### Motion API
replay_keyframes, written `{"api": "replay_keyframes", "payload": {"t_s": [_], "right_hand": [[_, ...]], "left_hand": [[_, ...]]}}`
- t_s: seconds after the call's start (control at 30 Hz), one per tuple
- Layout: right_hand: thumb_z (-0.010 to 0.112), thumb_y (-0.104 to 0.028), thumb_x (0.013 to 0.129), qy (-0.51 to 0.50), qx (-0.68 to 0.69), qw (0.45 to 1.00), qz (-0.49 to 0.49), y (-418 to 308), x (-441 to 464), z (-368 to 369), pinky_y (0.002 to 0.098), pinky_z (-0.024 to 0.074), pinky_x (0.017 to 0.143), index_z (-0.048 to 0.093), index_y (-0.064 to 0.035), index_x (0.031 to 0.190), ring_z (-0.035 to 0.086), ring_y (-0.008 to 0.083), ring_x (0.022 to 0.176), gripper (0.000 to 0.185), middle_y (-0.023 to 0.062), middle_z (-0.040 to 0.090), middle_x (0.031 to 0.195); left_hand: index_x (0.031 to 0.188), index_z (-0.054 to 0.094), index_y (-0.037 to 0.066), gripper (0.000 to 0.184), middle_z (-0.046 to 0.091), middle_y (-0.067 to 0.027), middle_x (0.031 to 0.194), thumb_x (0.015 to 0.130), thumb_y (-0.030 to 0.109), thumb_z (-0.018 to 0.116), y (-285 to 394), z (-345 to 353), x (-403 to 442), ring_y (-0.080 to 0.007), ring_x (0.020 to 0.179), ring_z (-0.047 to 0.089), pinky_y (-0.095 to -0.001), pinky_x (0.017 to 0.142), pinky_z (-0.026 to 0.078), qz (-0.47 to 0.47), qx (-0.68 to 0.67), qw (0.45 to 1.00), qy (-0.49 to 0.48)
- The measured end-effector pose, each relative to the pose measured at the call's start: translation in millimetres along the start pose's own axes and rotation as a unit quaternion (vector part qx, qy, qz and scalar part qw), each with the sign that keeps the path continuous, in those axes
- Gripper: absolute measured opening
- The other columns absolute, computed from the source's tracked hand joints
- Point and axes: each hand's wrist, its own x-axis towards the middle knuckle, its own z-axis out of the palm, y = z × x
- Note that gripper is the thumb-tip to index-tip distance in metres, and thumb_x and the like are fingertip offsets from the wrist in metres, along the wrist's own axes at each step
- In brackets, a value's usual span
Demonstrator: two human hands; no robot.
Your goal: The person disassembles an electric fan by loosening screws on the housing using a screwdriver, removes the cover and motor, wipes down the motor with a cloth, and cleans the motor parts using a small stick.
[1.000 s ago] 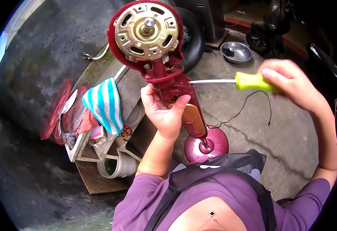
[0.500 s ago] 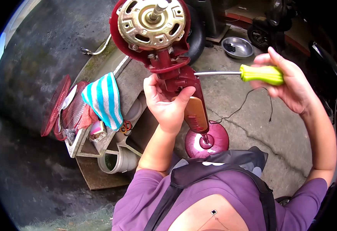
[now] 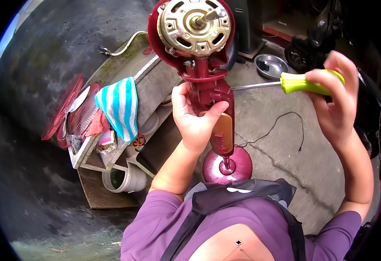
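A red stand fan (image 3: 219, 93) stands upright in front of me, its metal motor (image 3: 195, 32) and shaft exposed at the top. My left hand (image 3: 197, 119) is closed around the fan's neck below the motor, thumb across the front above the brown control panel (image 3: 222, 137). In my right hand (image 3: 338, 95) is a screwdriver (image 3: 296, 82) with a yellow-green handle, gripped between thumb and fingers. The screwdriver lies roughly level, its tip meeting the right side of the neck. Whatever the tip engages there is too small to make out. Below sits the round, shiny fan base (image 3: 238, 163).
To the left, a concrete ledge holds a blue-and-white striped towel (image 3: 118, 106) and red fan grilles (image 3: 66, 106). A white bucket (image 3: 134, 179) lies tilted underneath. On the floor are a metal bowl (image 3: 279, 65) and a thin black cord (image 3: 301, 130). A motorbike (image 3: 297, 56) stands behind.
My right hand has turned around the screwdriver handle, its fingers now higher and curled over it. The fan sits farther right in view as the view shifts. My left hand keeps its hold.
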Motion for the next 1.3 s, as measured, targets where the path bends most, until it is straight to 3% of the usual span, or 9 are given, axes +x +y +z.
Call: {"api": "replay_keyframes", "payload": {"t_s": [0.07,0.13,0.27,0.43,0.53,0.67,0.87,0.93,1.3], "right_hand": [[0.079,-0.003,0.07,0.011,0.273,0.93,0.245,-6,0,1,0.0328,0.0474,0.089,0.063,-0.0074,0.117,0.058,0.0188,0.1,0.049,0.0084,0.052,0.116],[0.074,-0.019,0.083,0.036,0.539,0.729,0.421,-5,-2,-2,0.0318,0.0468,0.096,0.052,-0.005,0.134,0.058,0.0159,0.109,0.058,0.0046,0.055,0.121],[0.062,-0.022,0.097,0.1,0.615,0.574,0.531,-20,-12,9,0.0263,0.0578,0.081,0.057,-0.004,0.118,0.064,0.0198,0.107,0.028,0.014,0.065,0.115],[0.056,-0.022,0.099,0.205,0.597,0.63,0.452,25,-36,14,0.0259,0.0549,0.073,0.057,-0.0037,0.107,0.066,0.0248,0.107,0.02,0.0116,0.067,0.103],[0.056,-0.013,0.094,0.203,0.502,0.763,0.355,48,-28,8,0.0303,0.0521,0.074,0.054,-0.0056,0.107,0.067,0.0242,0.105,0.016,0.0095,0.066,0.098],[0.057,-0.006,0.085,0.095,0.389,0.895,0.196,32,17,42,0.0277,0.0513,0.072,0.053,-0.003,0.111,0.063,0.0146,0.079,0.026,0.0047,0.058,0.09],[0.076,-0.041,0.083,-0.17,0.583,0.729,0.315,2,70,93,0.0225,0.0464,0.048,0.04,0.0,0.144,0.055,0.0069,0.054,0.081,0.0119,0.063,0.122],[0.077,-0.035,0.082,-0.174,0.597,0.718,0.313,-1,79,96,0.0212,0.045,0.047,0.047,-0.0017,0.138,0.053,0.0061,0.053,0.072,0.009,0.066,0.113],[0.071,-0.025,0.084,-0.097,0.582,0.749,0.302,-25,84,102,0.0236,0.0462,0.049,0.063,-0.0024,0.107,0.052,0.0076,0.056,0.033,0.0015,0.064,0.089]], "left_hand": [[0.124,0.041,0.002,0.067,0.06,-0.0099,0.114,0.075,0.003,0.086,3,-3,0,-0.0172,0.101,0.063,-0.0319,0.09,0.053,-0.017,-0.015,1.0,0.005],[0.124,0.04,0.002,0.067,0.06,-0.0101,0.114,0.075,0.003,0.085,8,-2,2,-0.0172,0.102,0.063,-0.0319,0.09,0.053,-0.023,-0.026,0.999,0.001],[0.124,0.039,0.003,0.066,0.061,-0.01,0.113,0.076,0.001,0.084,15,4,2,-0.0172,0.101,0.063,-0.032,0.09,0.052,-0.047,-0.035,0.998,-0.013],[0.129,0.037,0.003,0.072,0.058,-0.01,0.12,0.077,0.01,0.086,16,-11,5,-0.0191,0.111,0.06,-0.0328,0.095,0.05,-0.081,-0.024,0.996,-0.015],[0.147,0.025,-0.002,0.101,0.041,-0.0147,0.146,0.084,0.066,0.065,9,-30,25,-0.0277,0.129,0.05,-0.0435,0.108,0.041,-0.019,-0.002,0.998,-0.054],[0.147,0.033,0.0,0.102,0.048,-0.0158,0.144,0.079,0.069,0.066,-3,-56,71,-0.0311,0.13,0.051,-0.0496,0.107,0.045,-0.139,-0.045,0.979,-0.14],[0.146,0.035,0.001,0.102,0.05,-0.0144,0.142,0.073,0.056,0.081,-10,-54,108,-0.0295,0.129,0.052,-0.0512,0.108,0.046,-0.199,-0.129,0.942,-0.239],[0.147,0.035,0.001,0.109,0.049,-0.0113,0.141,0.068,0.058,0.084,1,-47,116,-0.023,0.131,0.046,-0.0386,0.11,0.036,-0.186,-0.092,0.949,-0.239],[0.142,0.04,-0.001,0.098,0.054,-0.0107,0.135,0.071,0.049,0.086,11,-50,119,-0.0211,0.124,0.051,-0.0368,0.108,0.039,-0.102,-0.087,0.954,-0.269]]}}
